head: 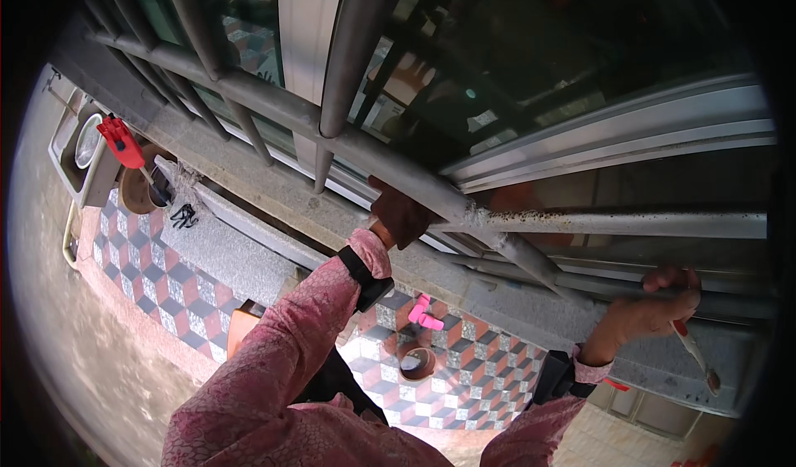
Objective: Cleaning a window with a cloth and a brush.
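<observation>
Metal window grille bars (273, 100) run across the view in front of the glass. My left hand (403, 213), in shadow, grips the grille below its long grey rail; part of the fingers is hidden. Just right of it, a bar joint (476, 218) has a rough whitish coating, and the pale bar (622, 223) leading from it is speckled with brown rust. My right hand (650, 308) is by a lower grey bar at the right. It holds a small brush (691, 350) with a pale handle, red near the hand; its brown tip points down.
Below the stone sill (497, 305), pink slippers (426, 315) and a small bucket (416, 364) stand on patterned tiles. A chair (241, 327) is by my left arm. Further left are a grey stone slab (230, 249), a red-handled tool (121, 144) in a bucket, and a sink (74, 137).
</observation>
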The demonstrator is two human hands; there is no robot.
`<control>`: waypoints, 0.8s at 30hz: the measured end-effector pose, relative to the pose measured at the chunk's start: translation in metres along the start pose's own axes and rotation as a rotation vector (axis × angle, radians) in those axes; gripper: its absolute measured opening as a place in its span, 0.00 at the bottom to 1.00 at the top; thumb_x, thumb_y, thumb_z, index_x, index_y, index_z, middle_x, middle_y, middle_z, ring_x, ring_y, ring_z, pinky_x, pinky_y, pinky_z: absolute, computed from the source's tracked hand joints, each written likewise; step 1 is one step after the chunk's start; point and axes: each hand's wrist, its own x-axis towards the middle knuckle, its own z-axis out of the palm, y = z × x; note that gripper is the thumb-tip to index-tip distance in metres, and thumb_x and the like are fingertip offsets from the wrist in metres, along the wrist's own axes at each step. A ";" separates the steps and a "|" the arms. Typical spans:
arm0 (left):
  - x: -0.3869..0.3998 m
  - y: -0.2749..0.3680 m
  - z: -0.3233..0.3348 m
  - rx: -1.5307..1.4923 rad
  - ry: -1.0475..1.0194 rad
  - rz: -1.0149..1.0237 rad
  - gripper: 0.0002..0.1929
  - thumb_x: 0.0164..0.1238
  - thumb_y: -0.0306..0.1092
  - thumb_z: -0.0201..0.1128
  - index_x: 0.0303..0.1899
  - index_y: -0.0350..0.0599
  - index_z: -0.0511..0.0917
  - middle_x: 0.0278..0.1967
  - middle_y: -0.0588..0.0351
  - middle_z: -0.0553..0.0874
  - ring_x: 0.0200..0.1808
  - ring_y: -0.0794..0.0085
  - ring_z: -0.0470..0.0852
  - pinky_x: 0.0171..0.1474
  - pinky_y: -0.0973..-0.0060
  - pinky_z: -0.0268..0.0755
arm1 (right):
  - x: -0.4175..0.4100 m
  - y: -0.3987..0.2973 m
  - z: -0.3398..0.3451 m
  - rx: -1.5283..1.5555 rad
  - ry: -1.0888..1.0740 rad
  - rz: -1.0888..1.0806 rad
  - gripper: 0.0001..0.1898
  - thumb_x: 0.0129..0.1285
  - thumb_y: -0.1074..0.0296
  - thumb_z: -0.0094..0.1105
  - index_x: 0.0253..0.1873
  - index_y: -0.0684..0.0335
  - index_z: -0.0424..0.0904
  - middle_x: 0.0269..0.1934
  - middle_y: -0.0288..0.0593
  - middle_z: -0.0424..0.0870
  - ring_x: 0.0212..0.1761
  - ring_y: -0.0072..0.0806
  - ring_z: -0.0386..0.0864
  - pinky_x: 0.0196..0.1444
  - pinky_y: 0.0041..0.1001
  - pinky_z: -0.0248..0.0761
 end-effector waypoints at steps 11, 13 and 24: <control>-0.003 -0.019 0.003 0.227 -0.185 -0.103 0.20 0.61 0.40 0.56 0.54 0.45 0.75 0.49 0.48 0.81 0.55 0.54 0.75 0.60 0.64 0.63 | 0.000 0.004 -0.001 0.028 -0.027 -0.044 0.22 0.67 0.49 0.42 0.36 0.67 0.70 0.18 0.36 0.66 0.17 0.20 0.58 0.22 0.21 0.53; 0.005 -0.039 0.023 -0.154 -0.140 -0.064 0.20 0.62 0.40 0.56 0.54 0.44 0.75 0.50 0.48 0.80 0.54 0.55 0.76 0.59 0.65 0.64 | 0.000 0.002 0.000 0.042 -0.025 -0.044 0.22 0.67 0.49 0.42 0.36 0.67 0.70 0.18 0.36 0.66 0.17 0.20 0.58 0.22 0.21 0.53; 0.029 0.022 0.002 -0.229 0.319 0.146 0.24 0.50 0.51 0.67 0.47 0.50 0.78 0.43 0.51 0.82 0.48 0.56 0.79 0.51 0.65 0.70 | -0.001 0.006 -0.003 0.047 -0.023 -0.050 0.25 0.67 0.44 0.45 0.40 0.67 0.70 0.20 0.36 0.64 0.19 0.20 0.59 0.22 0.20 0.53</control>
